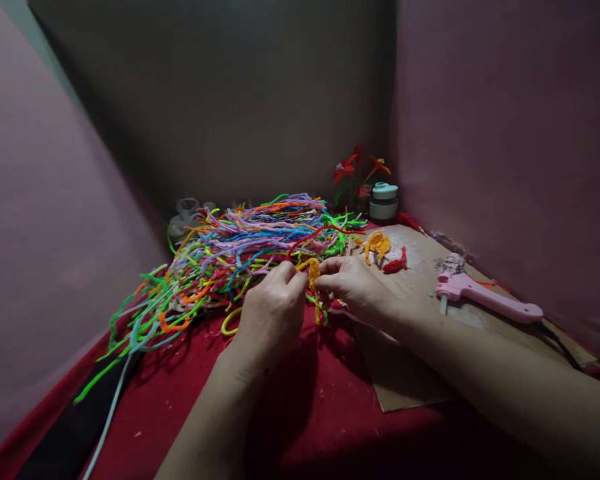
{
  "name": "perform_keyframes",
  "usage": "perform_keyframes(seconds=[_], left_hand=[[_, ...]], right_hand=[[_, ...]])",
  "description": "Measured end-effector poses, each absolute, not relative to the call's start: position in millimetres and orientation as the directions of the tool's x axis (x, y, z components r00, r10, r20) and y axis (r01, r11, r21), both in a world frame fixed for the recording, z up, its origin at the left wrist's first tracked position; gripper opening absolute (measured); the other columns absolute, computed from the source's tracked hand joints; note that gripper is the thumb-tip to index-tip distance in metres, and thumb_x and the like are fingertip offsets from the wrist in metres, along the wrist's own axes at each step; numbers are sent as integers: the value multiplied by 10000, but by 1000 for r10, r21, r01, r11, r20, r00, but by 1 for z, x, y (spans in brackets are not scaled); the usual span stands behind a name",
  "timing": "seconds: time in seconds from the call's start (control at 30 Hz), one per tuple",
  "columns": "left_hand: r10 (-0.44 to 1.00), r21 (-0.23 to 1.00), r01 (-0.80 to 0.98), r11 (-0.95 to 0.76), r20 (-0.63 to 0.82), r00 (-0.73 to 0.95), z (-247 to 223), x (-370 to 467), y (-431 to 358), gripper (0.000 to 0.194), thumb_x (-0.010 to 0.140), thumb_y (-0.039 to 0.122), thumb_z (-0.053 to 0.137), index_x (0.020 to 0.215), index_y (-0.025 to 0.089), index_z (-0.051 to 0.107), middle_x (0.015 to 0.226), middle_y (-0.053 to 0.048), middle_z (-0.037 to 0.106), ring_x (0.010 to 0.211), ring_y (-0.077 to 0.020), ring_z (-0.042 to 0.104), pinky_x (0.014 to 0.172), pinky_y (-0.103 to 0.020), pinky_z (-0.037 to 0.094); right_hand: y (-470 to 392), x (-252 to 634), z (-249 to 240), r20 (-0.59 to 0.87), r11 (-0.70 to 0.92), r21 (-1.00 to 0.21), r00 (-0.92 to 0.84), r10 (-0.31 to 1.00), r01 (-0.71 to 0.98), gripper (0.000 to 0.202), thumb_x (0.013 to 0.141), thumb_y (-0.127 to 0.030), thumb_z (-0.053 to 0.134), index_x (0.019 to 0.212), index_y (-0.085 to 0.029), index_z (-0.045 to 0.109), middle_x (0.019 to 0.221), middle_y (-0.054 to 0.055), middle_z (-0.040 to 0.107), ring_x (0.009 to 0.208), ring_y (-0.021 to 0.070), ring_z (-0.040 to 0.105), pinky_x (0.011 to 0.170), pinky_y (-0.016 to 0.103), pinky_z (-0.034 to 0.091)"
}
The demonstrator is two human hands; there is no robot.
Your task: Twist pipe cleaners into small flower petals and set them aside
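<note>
Between my two hands is an orange-yellow pipe cleaner (315,280), bent over at the top with its lower end hanging down. My left hand (276,300) is closed, its fingertips pinching the pipe cleaner from the left. From the other side my right hand (347,283) pinches it between thumb and fingers. Just behind both hands lies a big loose heap of colourful pipe cleaners (260,233). Right of my right hand, a yellow-orange bent pipe cleaner piece (377,245) and a small red one (396,262) rest on a brown board.
A pink hot glue gun (490,299) lies on the brown board (405,243) at right, its cable trailing off. At the back stand red and orange pipe cleaner flowers (347,167) and a mint-lidded container (383,202). Red cloth (300,400) covers the surface. A white cable (111,413) runs at left.
</note>
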State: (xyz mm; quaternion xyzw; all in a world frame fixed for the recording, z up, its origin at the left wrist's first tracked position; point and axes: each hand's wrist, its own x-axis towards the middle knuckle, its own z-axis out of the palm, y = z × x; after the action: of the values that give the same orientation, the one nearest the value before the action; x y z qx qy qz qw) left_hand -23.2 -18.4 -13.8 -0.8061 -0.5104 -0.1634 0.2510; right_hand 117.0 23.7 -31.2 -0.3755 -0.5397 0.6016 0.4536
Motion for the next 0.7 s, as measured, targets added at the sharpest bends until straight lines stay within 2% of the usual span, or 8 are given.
perform_keyframes(seconds=[0.23, 0.4, 0.5, 0.63, 0.7], left_hand=[[756, -368, 889, -273, 489, 434, -19, -11, -26, 164, 831, 134, 420, 766, 180, 564, 782, -55, 544, 717, -182, 523, 504, -256, 329], [772, -357, 900, -251, 488, 408, -22, 2, -30, 149, 801, 87, 434, 729, 159, 542, 773, -74, 546, 711, -202, 527, 521, -266, 378], [782, -269, 923, -273, 496, 376, -24, 1, -29, 133, 812, 89, 424, 763, 153, 530, 761, -69, 543, 698, -194, 525, 561, -275, 412], [724, -85, 885, -457, 543, 426, -27, -8, -25, 150, 824, 71, 383, 813, 153, 509, 773, -55, 544, 702, -162, 527, 637, -276, 444], [684, 37, 854, -519, 618, 388, -25, -11, -23, 154, 821, 81, 383, 843, 158, 514, 827, -61, 550, 756, -159, 545, 679, -280, 458]], right_hand=[[21, 120, -28, 82, 91, -996, -281, 956, 18, 74, 551, -87, 500, 517, -152, 493, 459, -45, 463, 427, 73, 425, 402, 196, 305], [21, 118, -30, 40, 46, -999, -295, 955, 13, 96, 558, -105, 526, 501, -156, 468, 442, -62, 422, 412, 53, 376, 395, 187, 258], [23, 117, -32, 11, -20, -996, -357, 934, -83, 121, 581, -124, 537, 487, -155, 469, 414, -56, 439, 385, 57, 387, 396, 197, 278], [25, 117, -32, 36, -48, -980, -413, 910, -192, 88, 614, -162, 588, 545, -131, 543, 426, -42, 484, 377, 60, 411, 399, 197, 301], [27, 118, -32, 29, -76, -969, -418, 908, -233, 59, 626, -168, 595, 596, -124, 570, 429, -42, 494, 364, 65, 420, 385, 197, 307]])
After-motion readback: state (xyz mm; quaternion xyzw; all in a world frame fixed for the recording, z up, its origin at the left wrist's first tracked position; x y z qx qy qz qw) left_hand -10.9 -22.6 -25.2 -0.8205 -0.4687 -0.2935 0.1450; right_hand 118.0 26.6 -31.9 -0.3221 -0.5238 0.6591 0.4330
